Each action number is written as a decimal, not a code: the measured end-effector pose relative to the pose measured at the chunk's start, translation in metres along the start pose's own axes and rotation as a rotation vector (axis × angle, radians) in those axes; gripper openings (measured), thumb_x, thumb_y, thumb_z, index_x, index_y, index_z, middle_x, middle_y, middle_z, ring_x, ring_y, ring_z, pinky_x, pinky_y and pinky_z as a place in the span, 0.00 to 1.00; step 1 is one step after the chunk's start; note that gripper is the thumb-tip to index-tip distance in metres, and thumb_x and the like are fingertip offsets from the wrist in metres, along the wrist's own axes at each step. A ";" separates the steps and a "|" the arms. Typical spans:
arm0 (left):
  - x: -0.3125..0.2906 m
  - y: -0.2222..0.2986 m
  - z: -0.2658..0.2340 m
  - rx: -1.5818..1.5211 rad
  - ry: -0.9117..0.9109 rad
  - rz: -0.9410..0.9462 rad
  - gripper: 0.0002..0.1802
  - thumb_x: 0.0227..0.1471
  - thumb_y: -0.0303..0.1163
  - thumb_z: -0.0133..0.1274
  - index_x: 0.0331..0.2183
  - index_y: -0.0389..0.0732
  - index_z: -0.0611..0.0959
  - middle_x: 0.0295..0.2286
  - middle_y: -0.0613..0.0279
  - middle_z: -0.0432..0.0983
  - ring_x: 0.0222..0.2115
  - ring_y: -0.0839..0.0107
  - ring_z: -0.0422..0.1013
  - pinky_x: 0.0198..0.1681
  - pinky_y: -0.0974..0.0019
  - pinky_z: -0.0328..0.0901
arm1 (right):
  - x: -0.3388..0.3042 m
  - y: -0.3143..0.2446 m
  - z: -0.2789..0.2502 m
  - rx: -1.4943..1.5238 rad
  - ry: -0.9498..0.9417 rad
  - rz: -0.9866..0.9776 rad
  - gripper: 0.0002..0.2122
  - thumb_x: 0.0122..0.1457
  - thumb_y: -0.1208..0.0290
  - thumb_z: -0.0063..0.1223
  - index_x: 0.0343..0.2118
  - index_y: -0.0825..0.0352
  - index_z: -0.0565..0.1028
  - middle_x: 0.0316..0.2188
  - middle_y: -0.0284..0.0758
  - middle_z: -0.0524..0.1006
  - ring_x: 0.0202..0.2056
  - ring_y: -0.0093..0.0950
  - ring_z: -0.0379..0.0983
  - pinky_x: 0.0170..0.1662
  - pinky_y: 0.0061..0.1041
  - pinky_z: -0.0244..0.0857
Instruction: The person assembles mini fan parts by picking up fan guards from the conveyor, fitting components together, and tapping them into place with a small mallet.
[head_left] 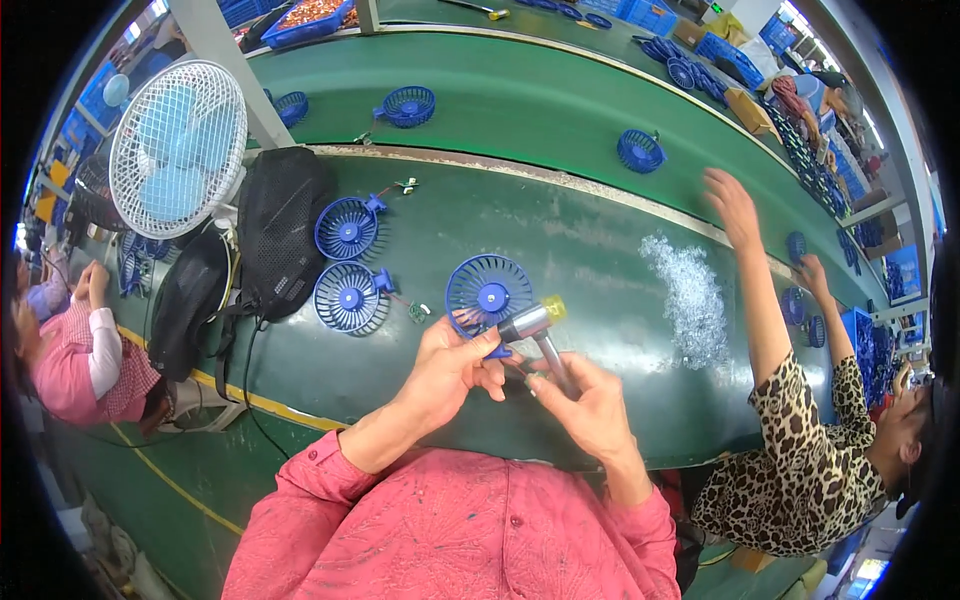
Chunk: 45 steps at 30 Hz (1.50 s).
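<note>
In front of my chest, my left hand (440, 372) is closed on the stem of a small blue fan housing (490, 285), its round slotted cage tilted up beyond my fingers. My right hand (588, 405) grips the metal handle of a small mallet (530, 319). The mallet's head, with a yellow tip on one end, lies across the stem close to my left thumb. My fingertips partly hide the stem, so whether anything small is pinched there cannot be made out. Two more blue fan housings, one nearer (350, 298) and one farther (347, 228), lie left, with wired circuit boards attached.
Clear small plastic pieces (690, 300) are heaped on the green table to the right. Beyond runs a green conveyor belt (520, 110) carrying several blue housings. A white fan (178, 150) and black bag (285, 230) stand left. At right, a co-worker's arm (750, 270) reaches toward the belt.
</note>
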<state>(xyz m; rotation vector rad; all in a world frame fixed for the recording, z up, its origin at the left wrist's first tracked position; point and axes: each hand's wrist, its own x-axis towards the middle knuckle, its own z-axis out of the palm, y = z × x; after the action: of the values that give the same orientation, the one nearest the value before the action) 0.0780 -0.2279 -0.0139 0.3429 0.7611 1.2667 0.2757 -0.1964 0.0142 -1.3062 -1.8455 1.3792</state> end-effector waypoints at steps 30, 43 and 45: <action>-0.010 -0.021 -0.010 -0.186 0.052 -0.205 0.13 0.54 0.39 0.60 0.28 0.39 0.80 0.20 0.67 0.74 0.16 0.76 0.70 0.17 0.71 0.66 | -0.003 -0.027 0.021 -0.586 -0.071 -0.414 0.10 0.52 0.78 0.56 0.38 0.67 0.76 0.37 0.41 0.77 0.35 0.41 0.77 0.32 0.36 0.72; -0.016 -0.007 -0.010 -0.047 -0.062 -0.294 0.24 0.59 0.47 0.51 0.43 0.34 0.74 0.32 0.53 0.79 0.19 0.72 0.74 0.17 0.71 0.69 | 0.010 -0.005 0.016 -0.433 0.130 -0.654 0.06 0.49 0.79 0.61 0.29 0.69 0.75 0.25 0.38 0.74 0.22 0.37 0.72 0.26 0.33 0.66; -0.021 -0.004 -0.009 0.169 -0.055 -0.292 0.24 0.58 0.46 0.52 0.43 0.33 0.73 0.35 0.49 0.79 0.19 0.71 0.74 0.17 0.71 0.69 | 0.007 -0.010 0.001 -0.239 0.157 -0.254 0.05 0.50 0.79 0.62 0.26 0.70 0.75 0.19 0.33 0.72 0.20 0.26 0.71 0.24 0.28 0.62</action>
<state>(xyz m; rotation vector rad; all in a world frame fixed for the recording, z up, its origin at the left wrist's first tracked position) 0.0728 -0.2502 -0.0164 0.3859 0.8405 0.9179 0.2677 -0.1912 0.0216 -1.2022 -2.0308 0.9225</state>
